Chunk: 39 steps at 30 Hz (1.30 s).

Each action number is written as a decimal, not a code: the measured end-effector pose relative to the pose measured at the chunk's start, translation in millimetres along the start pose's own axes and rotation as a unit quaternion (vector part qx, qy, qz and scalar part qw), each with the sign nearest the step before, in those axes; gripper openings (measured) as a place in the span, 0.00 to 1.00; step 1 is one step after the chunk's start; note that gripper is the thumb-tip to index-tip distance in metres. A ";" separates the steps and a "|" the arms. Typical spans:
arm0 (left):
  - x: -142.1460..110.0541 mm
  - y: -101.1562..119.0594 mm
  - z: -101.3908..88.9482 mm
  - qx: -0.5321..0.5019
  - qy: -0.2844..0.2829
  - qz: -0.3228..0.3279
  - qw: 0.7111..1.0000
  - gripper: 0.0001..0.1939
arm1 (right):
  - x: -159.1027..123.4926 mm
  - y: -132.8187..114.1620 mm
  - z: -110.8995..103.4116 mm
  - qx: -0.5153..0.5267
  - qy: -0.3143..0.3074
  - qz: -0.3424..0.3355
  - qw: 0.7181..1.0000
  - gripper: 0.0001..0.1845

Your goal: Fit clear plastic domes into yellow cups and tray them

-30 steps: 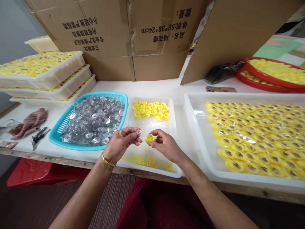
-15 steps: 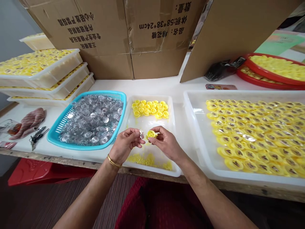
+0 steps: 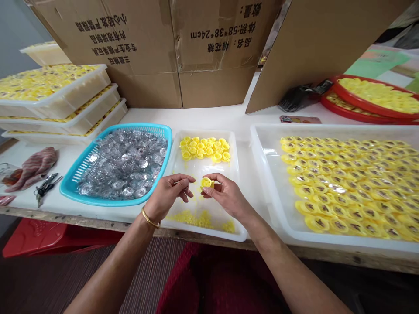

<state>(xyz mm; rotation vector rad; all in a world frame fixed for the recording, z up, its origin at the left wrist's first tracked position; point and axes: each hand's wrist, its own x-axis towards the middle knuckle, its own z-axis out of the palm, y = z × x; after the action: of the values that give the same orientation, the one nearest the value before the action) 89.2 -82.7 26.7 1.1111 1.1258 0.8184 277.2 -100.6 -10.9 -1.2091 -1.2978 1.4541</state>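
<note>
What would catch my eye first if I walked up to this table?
Likely the blue basket at left, heaped with shiny packets, and the big tray at right, lined with rows of yellow pieces. Between them, above a smaller tray, the right hand holds a yellow cup, with the left hand close by.

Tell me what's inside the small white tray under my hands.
At the far end of the tray sit small yellow cups; tiny yellow bits lie near its front. Your left hand and right hand cover parts of the middle, hiding what's there.
</note>
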 end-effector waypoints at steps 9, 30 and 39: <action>14.6 7.4 0.5 0.125 -0.099 0.073 0.984 0.18 | -0.2 -1.2 -1.1 -0.017 -0.053 0.016 0.998 0.18; 16.2 -7.2 -3.0 0.098 -0.070 0.062 0.991 0.10 | 2.3 -0.7 -0.6 -0.010 -0.073 0.007 0.997 0.13; 20.3 -16.7 4.0 0.042 -0.040 0.058 0.997 0.15 | 2.2 -0.7 0.1 0.041 -0.081 0.009 0.996 0.17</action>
<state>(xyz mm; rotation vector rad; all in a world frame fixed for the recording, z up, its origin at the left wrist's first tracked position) 97.9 -69.6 5.3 1.2776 1.0438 0.8151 276.7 -98.4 -10.6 -1.0704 -1.3245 1.6314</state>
